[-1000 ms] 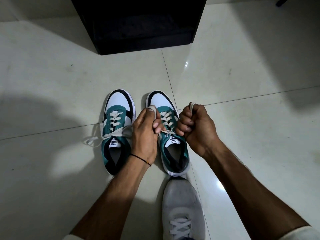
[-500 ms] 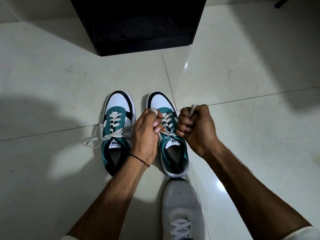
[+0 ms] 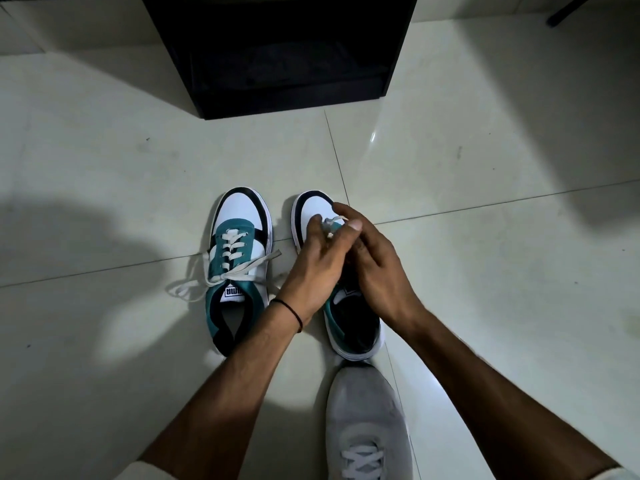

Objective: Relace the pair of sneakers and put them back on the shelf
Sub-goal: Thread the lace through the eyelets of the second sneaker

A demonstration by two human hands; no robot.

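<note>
L hand (image 3: pixel 311 268) & R hand (image 3: pixel 377 271), pulled apart a sec ago, now meet over right teal sneaker (image 3: pixel 360 327). Black shelf (image 3: pixel 277 64) stands beyond. Left teal sneaker (image 3: pixel 239 244) sits just beside its pair on the floor, laced, ends loose. Both hands' fingers curl, pinching white lace ends (image 3: pixel 330 225) together, prob. starting the knot.

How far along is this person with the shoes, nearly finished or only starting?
Roughly midway, I'd say. Done: the laced sneaker is threaded to the top, its ends loose on the floor. In hand: the left hand and right hand both pinch the lace over the other sneaker. Left: finishing that one, then putting both on the black shelf ahead.
</note>
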